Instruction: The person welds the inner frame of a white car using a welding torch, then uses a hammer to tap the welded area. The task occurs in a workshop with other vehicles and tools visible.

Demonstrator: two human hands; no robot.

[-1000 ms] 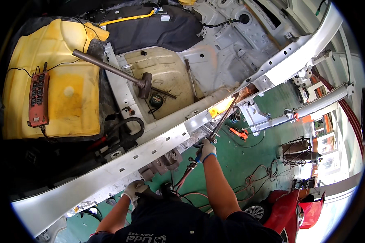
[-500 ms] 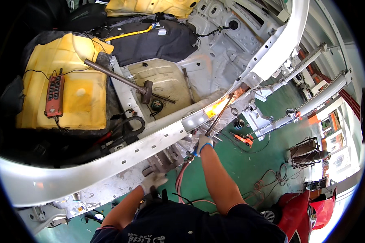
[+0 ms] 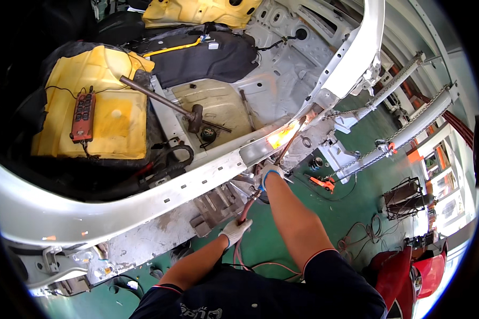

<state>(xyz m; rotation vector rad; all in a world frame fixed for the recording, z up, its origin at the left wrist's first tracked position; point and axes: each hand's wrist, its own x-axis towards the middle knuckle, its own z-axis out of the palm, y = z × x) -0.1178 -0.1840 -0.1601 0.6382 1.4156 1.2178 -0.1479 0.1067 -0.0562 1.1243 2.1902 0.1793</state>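
Note:
My right hand (image 3: 270,172), in a pale work glove, is closed around a gas torch (image 3: 289,149). The torch's long tube slants up and right to the car body's side sill (image 3: 212,176). By its tip, a patch of the sill glows orange-yellow (image 3: 283,136). Lower and to the left, my gloved left hand (image 3: 236,232) is closed on the reddish hose (image 3: 246,210) that runs down from the torch. The glove partly covers the hose there. Beneath the sill, next to my left hand, sits a heavy metal clamp block (image 3: 216,207).
A sledgehammer (image 3: 165,100) and a tape measure (image 3: 208,134) lie inside the car body. A red remote control (image 3: 83,117) rests on yellow seat foam (image 3: 117,130). Chained steel arms (image 3: 410,133) stand at right. Hoses (image 3: 364,234) trail over the green floor near a red car (image 3: 410,274).
My left hand has moved up and right from beside the clamp and taken hold of the hose. The torch stays at the glowing patch. The view has shifted slightly.

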